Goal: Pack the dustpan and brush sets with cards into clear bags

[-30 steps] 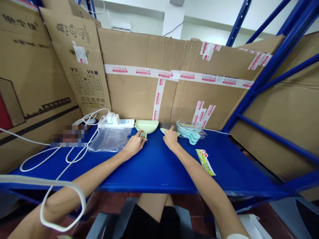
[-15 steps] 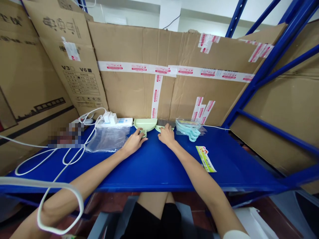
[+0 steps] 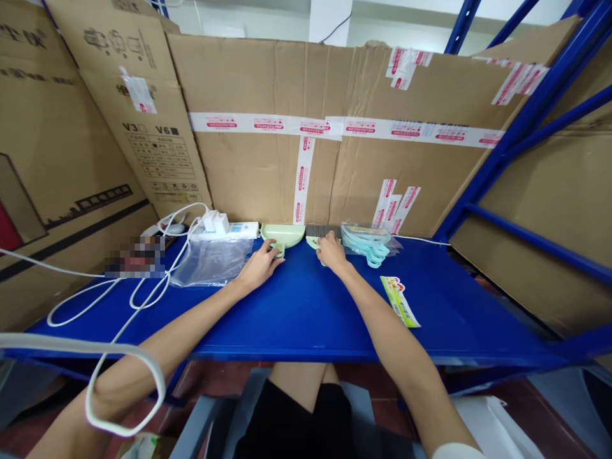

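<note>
At the middle of the counter's rear edge, a green dustpan lies flat with its wide mouth toward the cardboard and its handle toward the front edge. The left hand grasps that handle, thumb and fingers brought together on it. Just to the right, a green brush lies with its grey bristles pointing to the rear edge; the right hand is closed over its body, though the palm side of the grip is hidden. Both tools are probably oriented this way so that their handles face the person and each hand has one within reach. The turquoise pack, in clear wrap, sits just beyond the right hand, likely set aside to leave room in front. A printed card lies apart, toward the right end. On the left, a clear bag lies flattened in front of the power strip, which is placed along the rear edge, presumably to keep plugs out of the working area. White cables loop over the left end and past the front edge. The surface is smooth, blue and slightly glossy. Cardboard joined with printed tape screens the rear; a blue frame bounds the right end; red floor tiles show below.
</note>
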{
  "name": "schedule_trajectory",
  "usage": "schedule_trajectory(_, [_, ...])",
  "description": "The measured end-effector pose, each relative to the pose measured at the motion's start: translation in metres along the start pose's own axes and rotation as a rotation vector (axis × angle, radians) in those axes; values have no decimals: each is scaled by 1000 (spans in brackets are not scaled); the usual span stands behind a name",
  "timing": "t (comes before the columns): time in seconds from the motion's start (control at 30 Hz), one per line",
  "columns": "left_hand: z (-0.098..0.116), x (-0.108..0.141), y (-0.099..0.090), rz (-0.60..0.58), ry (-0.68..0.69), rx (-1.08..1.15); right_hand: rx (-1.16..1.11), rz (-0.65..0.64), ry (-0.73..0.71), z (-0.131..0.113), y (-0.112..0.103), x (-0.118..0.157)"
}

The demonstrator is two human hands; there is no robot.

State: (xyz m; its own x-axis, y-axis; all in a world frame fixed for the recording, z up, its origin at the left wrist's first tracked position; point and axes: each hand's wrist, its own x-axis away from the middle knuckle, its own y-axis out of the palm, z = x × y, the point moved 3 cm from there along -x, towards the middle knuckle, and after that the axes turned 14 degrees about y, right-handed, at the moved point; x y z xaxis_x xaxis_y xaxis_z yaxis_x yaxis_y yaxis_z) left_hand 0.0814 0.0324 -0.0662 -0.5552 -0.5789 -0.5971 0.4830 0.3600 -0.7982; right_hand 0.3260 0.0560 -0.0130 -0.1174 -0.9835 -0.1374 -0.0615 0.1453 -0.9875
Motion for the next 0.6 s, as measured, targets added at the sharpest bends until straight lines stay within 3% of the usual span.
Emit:
schedule_trajectory(0.4, [6, -3, -7, -56, -53, -8, -62, 23, -26, 0, 6, -3])
schedule_trajectory(0.53, [17, -11, -33, -47, -63, -83, -68, 81, -17, 0, 0, 4])
schedule_trajectory(0.6, [13, -10, -54, 6, -144, -146, -80, 139, 4, 1, -6, 8])
